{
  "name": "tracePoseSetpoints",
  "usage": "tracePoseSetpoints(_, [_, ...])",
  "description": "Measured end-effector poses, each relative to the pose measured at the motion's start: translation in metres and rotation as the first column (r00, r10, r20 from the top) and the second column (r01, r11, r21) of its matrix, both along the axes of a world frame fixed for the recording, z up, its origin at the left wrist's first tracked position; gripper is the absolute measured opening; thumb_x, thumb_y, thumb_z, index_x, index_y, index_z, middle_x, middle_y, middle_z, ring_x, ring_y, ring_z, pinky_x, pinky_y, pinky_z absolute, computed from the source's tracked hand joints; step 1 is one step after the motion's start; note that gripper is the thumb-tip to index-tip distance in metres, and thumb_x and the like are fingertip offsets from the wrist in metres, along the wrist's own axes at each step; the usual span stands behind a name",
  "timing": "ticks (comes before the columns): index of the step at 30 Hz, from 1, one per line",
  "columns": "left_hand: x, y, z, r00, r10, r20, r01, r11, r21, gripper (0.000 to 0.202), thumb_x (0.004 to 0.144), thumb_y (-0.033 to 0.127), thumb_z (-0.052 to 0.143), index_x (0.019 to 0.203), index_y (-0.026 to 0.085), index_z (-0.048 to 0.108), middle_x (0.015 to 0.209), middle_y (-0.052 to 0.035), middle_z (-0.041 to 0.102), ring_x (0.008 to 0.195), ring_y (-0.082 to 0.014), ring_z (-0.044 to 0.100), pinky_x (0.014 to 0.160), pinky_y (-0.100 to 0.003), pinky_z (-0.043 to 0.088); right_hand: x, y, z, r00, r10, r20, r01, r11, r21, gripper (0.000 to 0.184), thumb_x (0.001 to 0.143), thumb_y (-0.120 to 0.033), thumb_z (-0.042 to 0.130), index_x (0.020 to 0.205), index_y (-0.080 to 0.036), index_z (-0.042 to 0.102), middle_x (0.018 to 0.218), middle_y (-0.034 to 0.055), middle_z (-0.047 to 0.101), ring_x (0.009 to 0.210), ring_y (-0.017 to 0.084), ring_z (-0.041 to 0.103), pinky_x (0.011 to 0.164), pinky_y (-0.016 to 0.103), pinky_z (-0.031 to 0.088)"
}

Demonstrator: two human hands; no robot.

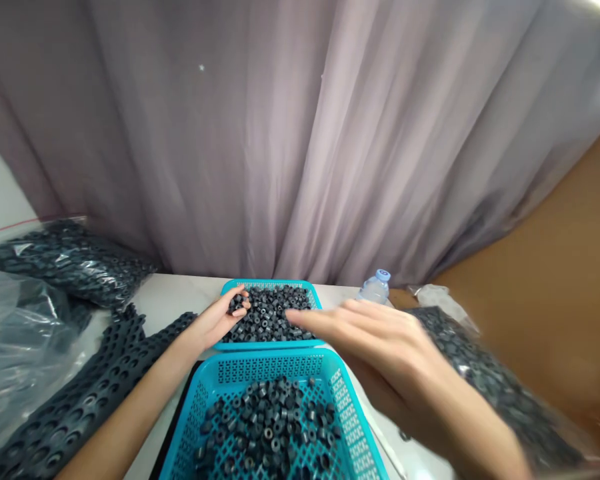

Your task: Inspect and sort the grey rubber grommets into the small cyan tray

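Note:
My left hand is at the left side of the far blue basket, fingers curled around several small black ring-shaped spacers. Many more such pieces fill that basket. My right hand is blurred, held above the right edges of the two baskets, with its fingers stretched to the left; its palm and underside are hidden. Below, closer to me, the near blue basket holds a looser heap of black spacers on its slotted floor.
Black perforated strips lie on the left beside a clear plastic bag and a bag of black parts. A water bottle stands behind my right hand. Another bag of black parts is on the right. A grey curtain hangs behind.

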State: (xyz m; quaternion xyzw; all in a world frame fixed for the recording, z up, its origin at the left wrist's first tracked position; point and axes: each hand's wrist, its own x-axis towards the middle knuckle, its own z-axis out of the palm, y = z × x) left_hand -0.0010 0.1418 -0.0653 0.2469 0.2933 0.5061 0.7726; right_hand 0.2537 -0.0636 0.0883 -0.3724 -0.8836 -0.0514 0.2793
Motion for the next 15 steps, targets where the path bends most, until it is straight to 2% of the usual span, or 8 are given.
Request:
tracePoseSetpoints(2, [0.004,-0.004,-0.001,0.999,-0.019,-0.043,0.019,1.000,-0.003,0.037,0.101,0.034,0.068,0.134,0.018,0.064,0.134,-0.0115,0.066,0.112,-0.0266,0.070,0.093,-0.048,0.061,-0.006,0.037,-0.010,0.999,-0.022,0.025,0.024,0.997,-0.076,0.048,0.107,-0.009,0.045,0.148,-0.028,0.059,0.117,0.0074,0.080,0.104,0.025,0.076,0.093,0.041,0.060])
tracePoseSetpoints(6, [0.008,-0.009,-0.005,0.994,-0.053,-0.095,0.052,0.999,-0.009,0.036,0.101,0.034,0.068,0.133,0.018,0.064,0.134,-0.0118,0.067,0.111,-0.0263,0.070,0.093,-0.047,0.061,-0.018,0.091,-0.058,0.998,0.028,-0.054,-0.042,0.962,-0.270,0.034,0.111,-0.026,0.051,0.142,-0.029,0.065,0.125,0.0084,0.077,0.111,0.028,0.074,0.095,0.042,0.058])
tracePoseSetpoints(8, [0.010,-0.009,-0.008,0.993,-0.053,-0.101,0.052,0.999,-0.009,0.036,0.101,0.034,0.068,0.133,0.018,0.064,0.134,-0.0119,0.067,0.111,-0.0263,0.070,0.093,-0.047,0.061,-0.025,0.103,-0.079,0.995,0.057,-0.084,-0.081,0.942,-0.325,0.035,0.111,-0.030,0.053,0.144,-0.031,0.062,0.129,0.0077,0.074,0.114,0.027,0.073,0.099,0.041,0.057])
tracePoseSetpoints(10, [0.012,-0.009,-0.013,0.994,-0.044,-0.104,0.043,0.999,-0.015,0.036,0.101,0.034,0.068,0.133,0.018,0.064,0.135,-0.0121,0.067,0.112,-0.0264,0.070,0.093,-0.047,0.061,-0.032,0.108,-0.093,0.994,0.062,-0.088,-0.088,0.935,-0.344,0.035,0.111,-0.033,0.054,0.145,-0.031,0.061,0.126,0.0073,0.073,0.109,0.025,0.073,0.095,0.038,0.057])
tracePoseSetpoints(15, [0.022,-0.016,-0.024,0.993,-0.033,-0.115,0.030,0.999,-0.029,0.035,0.102,0.035,0.067,0.133,0.019,0.065,0.135,-0.0118,0.066,0.112,-0.0261,0.069,0.094,-0.047,0.061,-0.042,0.110,-0.110,0.995,0.029,-0.096,-0.061,0.935,-0.349,0.037,0.108,-0.044,0.059,0.141,-0.028,0.061,0.115,0.0066,0.074,0.088,0.022,0.073,0.077,0.033,0.056])
